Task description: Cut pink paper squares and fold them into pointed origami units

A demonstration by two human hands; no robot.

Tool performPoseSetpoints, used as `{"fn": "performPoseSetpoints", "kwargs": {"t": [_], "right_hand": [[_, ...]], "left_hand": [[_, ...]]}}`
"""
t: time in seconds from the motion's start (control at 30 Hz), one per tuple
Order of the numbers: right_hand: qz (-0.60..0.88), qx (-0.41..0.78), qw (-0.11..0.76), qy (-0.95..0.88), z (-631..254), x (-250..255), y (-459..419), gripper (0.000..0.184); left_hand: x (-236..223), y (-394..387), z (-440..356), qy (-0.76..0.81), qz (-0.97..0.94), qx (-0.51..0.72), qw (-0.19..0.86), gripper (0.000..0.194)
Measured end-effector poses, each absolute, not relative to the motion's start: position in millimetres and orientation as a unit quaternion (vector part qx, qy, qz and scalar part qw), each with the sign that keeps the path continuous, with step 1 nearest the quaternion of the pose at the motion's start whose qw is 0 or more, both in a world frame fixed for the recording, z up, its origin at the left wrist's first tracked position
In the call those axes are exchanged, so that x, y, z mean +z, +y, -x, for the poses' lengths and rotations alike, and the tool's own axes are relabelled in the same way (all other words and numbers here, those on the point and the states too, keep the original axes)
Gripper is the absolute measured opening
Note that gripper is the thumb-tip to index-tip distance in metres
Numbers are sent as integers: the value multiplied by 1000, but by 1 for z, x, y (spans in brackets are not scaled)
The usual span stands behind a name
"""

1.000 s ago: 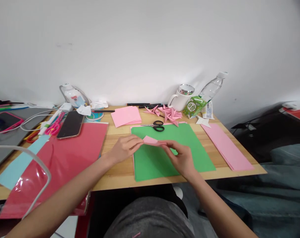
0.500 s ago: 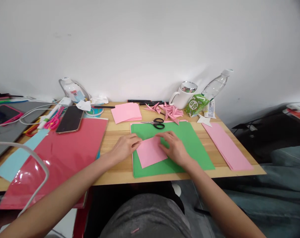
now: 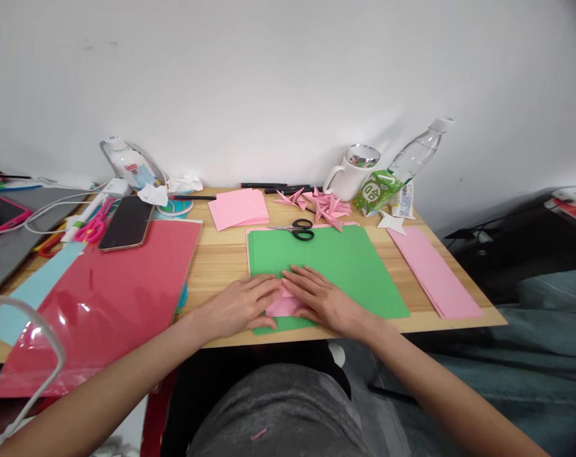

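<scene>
A pink sheet of paper (image 3: 284,306) lies on the stack of green paper (image 3: 345,266), mostly covered by my two hands. My left hand (image 3: 243,306) rests flat on its left side, fingers stretched and pointing right. From the other side my right hand (image 3: 319,299) presses on the paper, fingers extended and slightly apart. Both sets of fingertips nearly meet near the paper's upper part. Black-handled scissors (image 3: 303,230) lie at the far edge of the green stack, beyond my hands.
Pink square sheets (image 3: 240,208), folded pink paper stars (image 3: 330,206), a white mug (image 3: 349,174), a green carton (image 3: 376,190) and a leaning bottle (image 3: 418,152) stand behind. Pink strips (image 3: 435,273) lie right. A phone (image 3: 127,222) rests on the red folder (image 3: 126,298) at left.
Both hands have moved nearer the table's front edge and flattened onto the pink paper, which now looks folded smaller. Before, my fingers held its upper corners.
</scene>
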State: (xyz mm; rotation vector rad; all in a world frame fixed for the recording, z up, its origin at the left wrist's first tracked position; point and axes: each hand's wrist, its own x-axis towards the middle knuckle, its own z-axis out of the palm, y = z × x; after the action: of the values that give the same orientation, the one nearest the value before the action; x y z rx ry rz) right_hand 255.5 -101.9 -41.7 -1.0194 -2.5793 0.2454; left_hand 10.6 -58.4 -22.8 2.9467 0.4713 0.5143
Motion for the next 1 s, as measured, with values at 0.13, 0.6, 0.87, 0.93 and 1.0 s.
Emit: {"fn": "performPoseSetpoints", "kwargs": {"t": [0.13, 0.6, 0.87, 0.93, 1.0], "right_hand": [[362, 78, 196, -908, -254, -45, -75, 57], [360, 102, 212, -903, -261, -45, -74, 53], [376, 109, 221, -893, -268, -49, -78, 44], [396, 117, 240, -879, -269, -49, -84, 46], [405, 129, 247, -871, -270, -49, -88, 46]], "left_hand": [[-24, -40, -15, 186, -964, 171, 81, 46], [-37, -23, -16, 183, -945, 248, 112, 23], [-37, -19, -14, 176, -955, 222, 86, 20], [-36, -20, -13, 181, -954, 225, 84, 21], [-36, -22, -14, 184, -952, 230, 85, 22]]}}
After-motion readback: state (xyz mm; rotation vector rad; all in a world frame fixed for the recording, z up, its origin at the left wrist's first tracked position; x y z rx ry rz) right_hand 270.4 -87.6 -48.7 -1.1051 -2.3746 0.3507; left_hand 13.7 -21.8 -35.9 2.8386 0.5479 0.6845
